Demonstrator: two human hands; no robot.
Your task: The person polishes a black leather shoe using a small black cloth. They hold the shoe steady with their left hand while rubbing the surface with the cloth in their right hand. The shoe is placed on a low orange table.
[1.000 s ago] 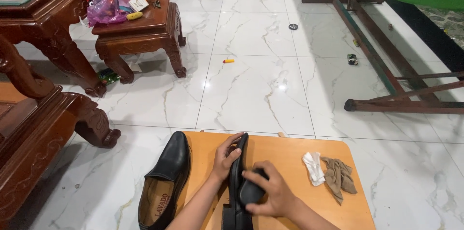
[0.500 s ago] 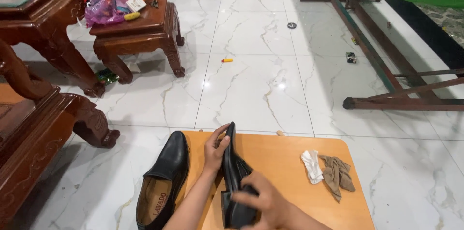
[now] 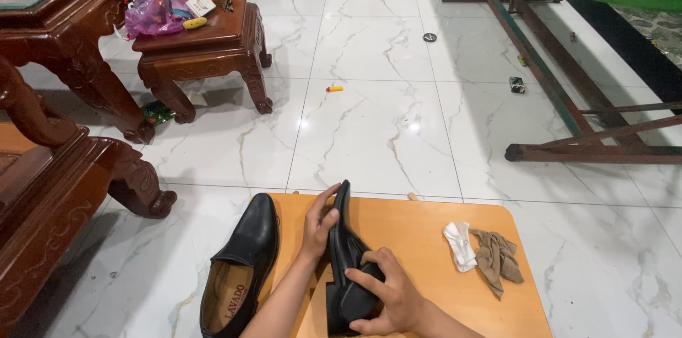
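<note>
The glossy black leather shoe [image 3: 346, 260] is held on edge: toe gripped by the left hand [image 3: 319, 228], heel clasped by the right hand [image 3: 387, 295], above the smooth wooden table [image 3: 419, 238].

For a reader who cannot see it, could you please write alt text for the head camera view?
A person's left hand and right hand hold a black leather shoe on its side over a small wooden table. Its mate lies to the left, and two crumpled cloths to the right, on a white marble floor.

Bare board [image 3: 419, 238] between held shoe [image 3: 346, 267] and rags [image 3: 486, 253] (right side); second shoe [image 3: 241, 267] blocks left
</note>
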